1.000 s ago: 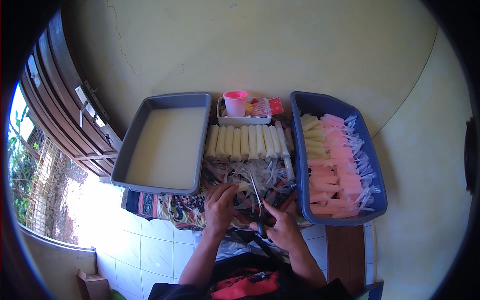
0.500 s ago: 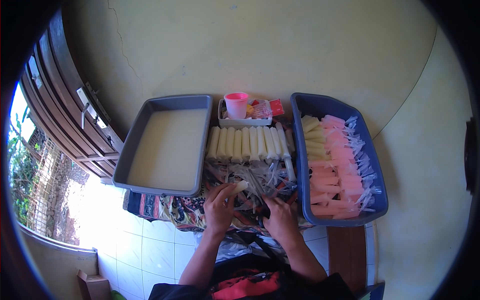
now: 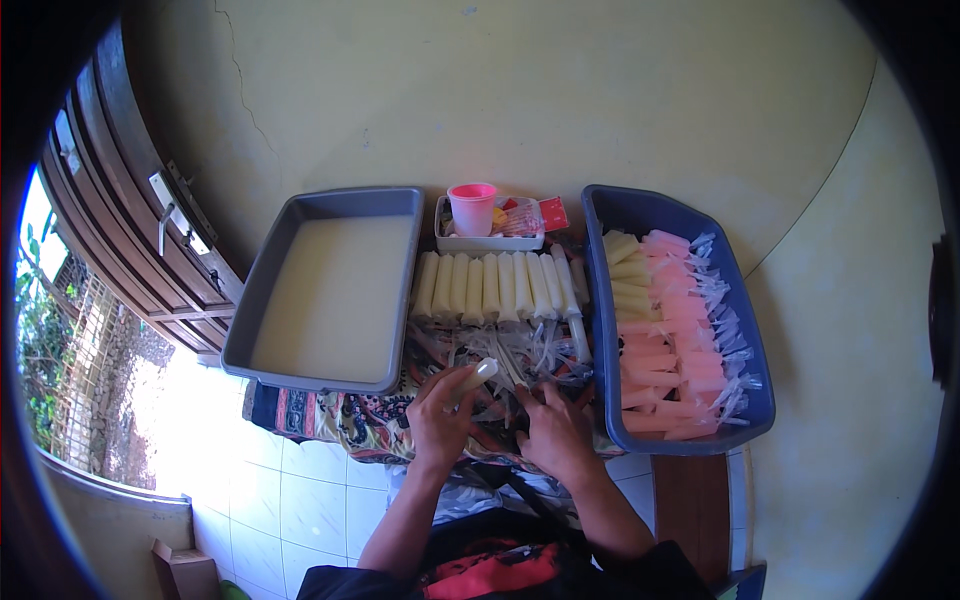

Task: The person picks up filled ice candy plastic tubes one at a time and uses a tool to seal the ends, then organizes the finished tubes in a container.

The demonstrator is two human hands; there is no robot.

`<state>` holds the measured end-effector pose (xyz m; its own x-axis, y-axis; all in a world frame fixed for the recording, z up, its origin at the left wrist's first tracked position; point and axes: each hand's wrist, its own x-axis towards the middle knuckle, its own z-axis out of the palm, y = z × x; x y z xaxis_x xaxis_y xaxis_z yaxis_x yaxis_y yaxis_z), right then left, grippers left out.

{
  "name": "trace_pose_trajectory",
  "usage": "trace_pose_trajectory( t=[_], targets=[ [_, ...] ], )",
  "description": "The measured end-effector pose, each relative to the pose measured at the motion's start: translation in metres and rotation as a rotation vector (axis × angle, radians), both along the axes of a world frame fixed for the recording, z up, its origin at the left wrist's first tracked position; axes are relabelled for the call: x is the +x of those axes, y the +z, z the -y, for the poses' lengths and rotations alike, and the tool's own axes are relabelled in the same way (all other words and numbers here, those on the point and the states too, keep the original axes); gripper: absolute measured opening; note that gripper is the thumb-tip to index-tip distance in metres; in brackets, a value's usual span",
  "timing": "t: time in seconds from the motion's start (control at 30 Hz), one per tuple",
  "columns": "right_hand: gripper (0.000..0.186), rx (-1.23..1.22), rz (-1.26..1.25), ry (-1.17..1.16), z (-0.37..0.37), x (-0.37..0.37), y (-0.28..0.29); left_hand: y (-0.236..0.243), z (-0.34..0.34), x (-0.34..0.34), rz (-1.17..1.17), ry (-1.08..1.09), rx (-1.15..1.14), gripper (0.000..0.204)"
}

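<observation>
From left to right: a grey rectangular tub (image 3: 310, 381) contains milky liquid (image 3: 335, 290); its high walls presumably guard against slopping. The left hand (image 3: 437, 425) is closed, thumb against fingers, around a pale filled plastic tube (image 3: 481, 374), whose end projects up and to the right, probably to keep that end clear of the grip. Beyond it, pale filled tubes (image 3: 490, 286) lie side by side, perhaps so ordered for easy reach. Behind them, a white tray (image 3: 487, 243) bears a pink cup (image 3: 472, 210). Nearer, clear plastic strips (image 3: 545, 345) overlie a patterned cloth (image 3: 370, 425) beside scissors (image 3: 512, 368). The right hand (image 3: 556, 432) is half open over the scissors' handle end; whether it grips them cannot be told. At right, a blue-grey tub (image 3: 606, 320) groups yellowish tubes (image 3: 628, 283) and pink tubes (image 3: 680, 305), apparently by colour.
</observation>
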<state>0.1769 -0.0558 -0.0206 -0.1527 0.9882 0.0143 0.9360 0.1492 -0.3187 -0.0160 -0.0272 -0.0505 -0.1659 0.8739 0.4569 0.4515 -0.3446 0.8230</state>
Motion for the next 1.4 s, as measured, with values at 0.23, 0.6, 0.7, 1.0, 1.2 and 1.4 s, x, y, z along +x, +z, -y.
trace_pose_trajectory(
  t=[0.23,0.6,0.7,1.0,1.2,1.4],
  targets=[
    [0.074,0.148,-0.137,0.052,0.000,0.003,-0.002,0.006,-0.002,0.004,0.025,-0.018,-0.081,0.043],
    [0.075,0.447,-0.684,-0.009,-0.023,-0.018,0.005,0.040,-0.044,0.041,0.372,-0.318,-0.160,0.054],
    [0.074,0.579,-0.636,-0.049,-0.035,-0.017,0.003,0.041,-0.060,0.049,0.357,-0.335,-0.159,0.053],
    [0.052,0.763,-0.493,-0.206,-0.086,-0.016,0.005,0.051,-0.122,0.064,0.266,-0.406,-0.143,0.040],
    [0.047,0.720,-0.431,-0.304,-0.126,-0.008,-0.001,0.032,-0.161,0.064,-0.096,-0.419,0.034,0.041],
    [0.045,0.658,-0.313,-0.342,-0.148,0.005,-0.018,0.010,-0.171,0.067,-0.351,-0.430,0.167,0.054]
  ],
)
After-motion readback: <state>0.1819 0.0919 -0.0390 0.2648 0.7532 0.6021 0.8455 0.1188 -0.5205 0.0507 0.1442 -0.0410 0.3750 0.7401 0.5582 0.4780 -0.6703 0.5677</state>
